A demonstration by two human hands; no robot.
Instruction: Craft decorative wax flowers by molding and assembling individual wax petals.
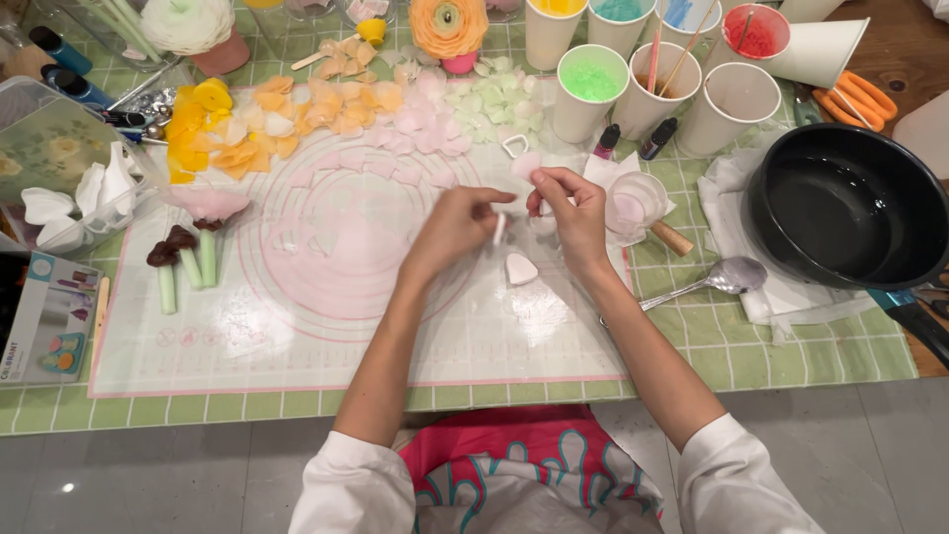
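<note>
Mat (297,336) holds rows of finished petals (326,104), yellow to green; more left to shape; my right hand (573,213) pinches a pale pink petal (526,164); left hand (457,225) grips a thin white stick (499,229) beside it.

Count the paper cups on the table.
8, maybe more past the top edge. Top row: yellow cup, teal cup, blue cup, red cup. Below: green cup, stick cup, empty cup. One tipped cup lies at right.
</note>
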